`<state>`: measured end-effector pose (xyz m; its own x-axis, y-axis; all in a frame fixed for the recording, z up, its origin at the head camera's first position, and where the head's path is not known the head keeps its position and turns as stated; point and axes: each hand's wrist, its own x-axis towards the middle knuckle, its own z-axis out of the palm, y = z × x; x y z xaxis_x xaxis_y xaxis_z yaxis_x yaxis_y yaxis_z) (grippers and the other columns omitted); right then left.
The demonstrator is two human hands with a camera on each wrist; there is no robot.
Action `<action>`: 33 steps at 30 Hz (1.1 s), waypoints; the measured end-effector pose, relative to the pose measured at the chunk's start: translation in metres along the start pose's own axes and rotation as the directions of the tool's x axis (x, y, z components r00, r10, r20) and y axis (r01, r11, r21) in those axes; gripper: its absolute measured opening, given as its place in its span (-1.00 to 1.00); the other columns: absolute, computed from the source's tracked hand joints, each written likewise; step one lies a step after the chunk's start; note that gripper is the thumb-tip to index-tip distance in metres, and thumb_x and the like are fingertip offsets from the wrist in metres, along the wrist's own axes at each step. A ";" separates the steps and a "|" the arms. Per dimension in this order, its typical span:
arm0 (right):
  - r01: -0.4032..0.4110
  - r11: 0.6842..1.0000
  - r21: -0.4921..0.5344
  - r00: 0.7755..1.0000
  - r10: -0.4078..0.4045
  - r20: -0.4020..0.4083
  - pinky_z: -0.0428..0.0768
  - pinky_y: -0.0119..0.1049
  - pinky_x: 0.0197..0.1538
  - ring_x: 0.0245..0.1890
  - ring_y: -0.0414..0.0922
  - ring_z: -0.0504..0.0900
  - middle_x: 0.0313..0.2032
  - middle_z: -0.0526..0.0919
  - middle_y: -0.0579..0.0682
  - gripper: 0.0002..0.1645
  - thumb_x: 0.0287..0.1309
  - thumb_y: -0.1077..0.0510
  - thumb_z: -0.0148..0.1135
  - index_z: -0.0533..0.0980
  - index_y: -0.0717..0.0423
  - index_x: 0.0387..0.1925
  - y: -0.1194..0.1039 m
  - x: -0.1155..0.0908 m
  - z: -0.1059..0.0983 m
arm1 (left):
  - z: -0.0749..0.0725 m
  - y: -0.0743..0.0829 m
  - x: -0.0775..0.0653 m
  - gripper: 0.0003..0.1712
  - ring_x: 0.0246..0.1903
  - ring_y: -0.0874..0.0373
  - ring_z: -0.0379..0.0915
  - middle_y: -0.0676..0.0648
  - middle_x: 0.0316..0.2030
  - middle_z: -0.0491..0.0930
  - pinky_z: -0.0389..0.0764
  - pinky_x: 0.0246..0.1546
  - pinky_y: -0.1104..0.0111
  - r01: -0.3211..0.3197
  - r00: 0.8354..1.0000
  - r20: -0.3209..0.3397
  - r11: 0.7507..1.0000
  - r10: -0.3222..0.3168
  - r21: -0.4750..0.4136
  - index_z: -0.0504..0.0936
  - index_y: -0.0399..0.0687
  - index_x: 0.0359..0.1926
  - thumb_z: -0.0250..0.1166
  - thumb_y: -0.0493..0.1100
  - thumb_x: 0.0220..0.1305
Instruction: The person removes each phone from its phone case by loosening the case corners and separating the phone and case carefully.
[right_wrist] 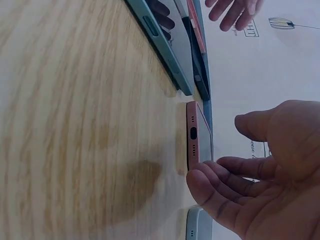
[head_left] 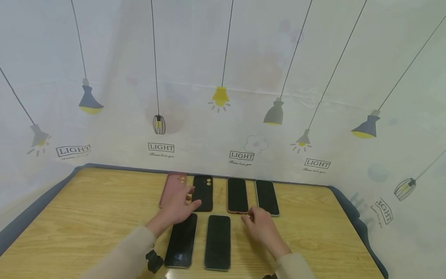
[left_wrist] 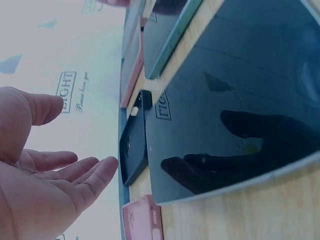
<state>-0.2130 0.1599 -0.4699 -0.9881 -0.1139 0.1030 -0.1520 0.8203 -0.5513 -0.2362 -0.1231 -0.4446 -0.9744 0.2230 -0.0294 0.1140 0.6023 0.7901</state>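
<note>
My left hand (head_left: pixel 177 207) hovers over the back row with its fingers loosely spread, between a pink phone case (head_left: pixel 171 184) and a black phone case (head_left: pixel 203 193). It holds nothing and partly hides the pink case. In the left wrist view, a dark-screened phone (left_wrist: pixel 235 90) lies below that hand. My right hand (head_left: pixel 263 228) is just in front of a pink-edged phone (head_left: pixel 237 193) and a pale-edged phone (head_left: pixel 267 197). Nothing is between its relaxed fingers. The right wrist view shows its fingertips beside the end of the pink-edged phone (right_wrist: pixel 192 135); contact is unclear.
Two phones lie face up in the front row, one at left (head_left: pixel 181 242) and one in a greenish case (head_left: pixel 217 242). Everything rests on a wood-grain table (head_left: pixel 87 217). A white sheet (head_left: pixel 195 50) printed with lamps rises behind it.
</note>
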 end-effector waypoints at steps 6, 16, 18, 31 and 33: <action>-0.028 0.999 -0.019 0.998 0.027 -0.050 0.53 -0.18 -0.31 -0.38 -0.10 0.46 -0.41 0.52 0.02 -0.74 0.35 0.11 0.31 0.53 0.26 -0.32 0.003 0.007 0.010 | 0.007 0.006 -0.007 -0.33 0.26 -0.26 0.46 -0.33 0.36 0.43 0.62 0.15 -0.06 -0.027 1.000 -0.002 0.999 0.027 -0.023 0.32 -0.38 0.45 0.28 -0.12 0.49; -0.085 0.995 -0.054 0.990 0.078 -0.118 0.66 0.09 -0.13 -0.22 0.16 0.57 -0.28 0.52 0.26 -0.58 0.38 0.10 0.29 0.51 0.48 -0.14 -0.001 0.017 0.024 | 0.023 0.010 -0.016 -0.35 0.22 -0.24 0.49 -0.33 0.33 0.47 0.64 0.12 -0.05 -0.049 0.999 0.011 0.998 0.049 -0.033 0.36 -0.37 0.43 0.30 -0.15 0.47; -0.089 0.993 -0.072 0.989 0.080 -0.121 0.67 0.12 -0.08 -0.18 0.20 0.59 -0.24 0.53 0.31 -0.52 0.38 0.08 0.29 0.50 0.53 -0.08 -0.001 0.020 0.027 | 0.025 0.011 -0.017 -0.35 0.23 -0.24 0.49 -0.33 0.33 0.46 0.65 0.12 -0.04 -0.042 0.999 0.030 0.998 0.044 -0.044 0.35 -0.35 0.44 0.30 -0.14 0.48; -0.179 0.978 -0.104 0.967 0.155 -0.203 0.64 0.16 -0.18 -0.24 0.24 0.52 -0.26 0.47 0.36 -0.33 0.16 -0.12 0.51 0.50 0.47 -0.26 -0.014 0.034 0.042 | 0.034 0.009 -0.016 -0.35 0.19 -0.22 0.53 -0.32 0.31 0.47 0.67 0.07 -0.03 -0.068 0.995 0.065 0.997 0.070 -0.040 0.34 -0.32 0.46 0.28 -0.10 0.50; -0.178 0.977 -0.120 0.962 0.148 -0.229 0.64 0.14 -0.21 -0.27 0.22 0.50 -0.30 0.47 0.35 -0.33 0.15 -0.13 0.52 0.50 0.45 -0.30 -0.017 0.035 0.045 | 0.034 0.010 -0.016 -0.35 0.18 -0.21 0.54 -0.32 0.31 0.46 0.68 0.05 -0.02 -0.065 0.996 0.058 0.997 0.067 -0.038 0.34 -0.32 0.46 0.28 -0.12 0.50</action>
<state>-0.2460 0.1173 -0.4943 -0.9683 0.1396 0.2070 0.0303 0.8887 -0.4575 -0.2130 -0.0947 -0.4575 -0.9516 0.3069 -0.0122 0.1692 0.5567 0.8133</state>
